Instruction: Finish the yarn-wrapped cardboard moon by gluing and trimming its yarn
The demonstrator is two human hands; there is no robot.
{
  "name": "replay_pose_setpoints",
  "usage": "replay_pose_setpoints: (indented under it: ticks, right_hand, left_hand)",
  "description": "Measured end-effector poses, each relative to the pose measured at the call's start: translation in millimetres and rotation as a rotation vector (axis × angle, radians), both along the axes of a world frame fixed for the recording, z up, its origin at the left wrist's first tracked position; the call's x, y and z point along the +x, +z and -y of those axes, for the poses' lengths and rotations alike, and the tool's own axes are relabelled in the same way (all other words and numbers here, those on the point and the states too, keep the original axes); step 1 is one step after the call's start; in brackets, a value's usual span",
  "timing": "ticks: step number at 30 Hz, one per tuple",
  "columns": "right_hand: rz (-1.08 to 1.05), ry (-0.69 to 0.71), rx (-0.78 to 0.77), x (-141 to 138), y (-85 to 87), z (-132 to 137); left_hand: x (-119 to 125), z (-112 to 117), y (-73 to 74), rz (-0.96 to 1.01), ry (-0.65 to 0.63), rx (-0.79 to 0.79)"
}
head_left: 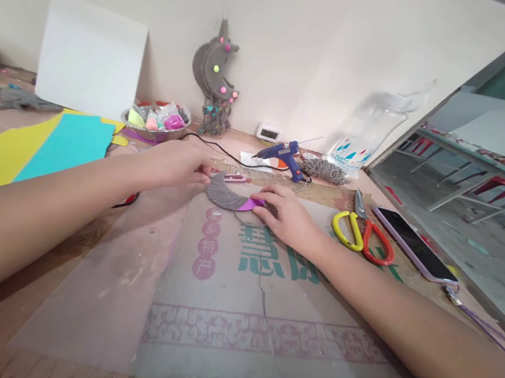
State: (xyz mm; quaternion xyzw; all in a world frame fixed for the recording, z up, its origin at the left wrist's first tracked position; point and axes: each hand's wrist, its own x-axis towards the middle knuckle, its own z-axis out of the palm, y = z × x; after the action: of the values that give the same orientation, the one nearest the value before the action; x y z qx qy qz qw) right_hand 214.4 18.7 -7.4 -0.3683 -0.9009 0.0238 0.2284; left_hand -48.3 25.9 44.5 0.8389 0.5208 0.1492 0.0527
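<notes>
A small crescent (226,195) lies over the printed sheet, most of it wound with grey yarn and its right end bare purple. My right hand (287,217) pinches that purple end between thumb and fingers. At the crescent's left tip, my left hand (187,166) has its fingers curled closed on the edge. Loose grey yarn (261,275) loops below the right fingers and trails down the sheet. Just behind the crescent lies a pink-and-white cutter (235,178).
Behind my hands are a blue glue gun (282,155), a grey yarn bundle (324,170) and a bowl of coloured clay (156,123). Scissors (365,231) and a phone (413,243) lie right. A decorated grey moon (214,71) stands against the wall; coloured sheets (67,146) lie left.
</notes>
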Motion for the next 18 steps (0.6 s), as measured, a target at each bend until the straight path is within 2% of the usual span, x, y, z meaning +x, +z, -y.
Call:
replay_pose_setpoints:
  ticks: [3, 10, 18]
  right_hand:
    - [-0.017, 0.014, -0.006, 0.3, -0.5, -0.9]
    - [-0.031, 0.015, -0.023, -0.8, 1.4, 0.3]
    - [-0.058, 0.021, -0.063, 0.5, 0.9, -1.9]
  left_hand:
    - [-6.5, -4.5, -4.3, -0.138, -0.004, -0.061]
    - [-3.8, -4.4, -9.0, -0.244, -0.033, -0.270]
    - [-1.7, -1.1, -0.2, -0.229, -0.008, -0.301]
